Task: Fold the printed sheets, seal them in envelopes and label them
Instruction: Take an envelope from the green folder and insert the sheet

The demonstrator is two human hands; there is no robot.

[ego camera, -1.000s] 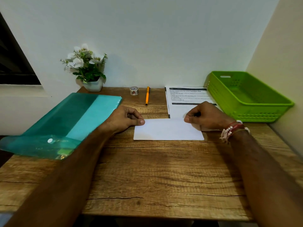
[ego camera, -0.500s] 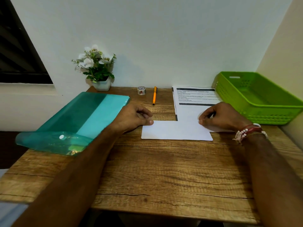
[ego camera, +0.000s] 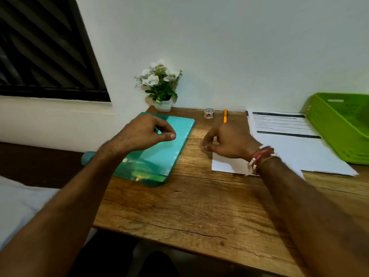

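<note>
Printed sheet (ego camera: 283, 124): several lines of black print under a dark header bar, with a second dark bar lower down; all of it is too small and blurred to read. Tape roll (ego camera: 209, 113): patterned wrap, no legible lettering.

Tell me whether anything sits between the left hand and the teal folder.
Nothing visible does. The left hand hangs directly above the teal folder, fingers curled and holding nothing, with no object between them.
</note>
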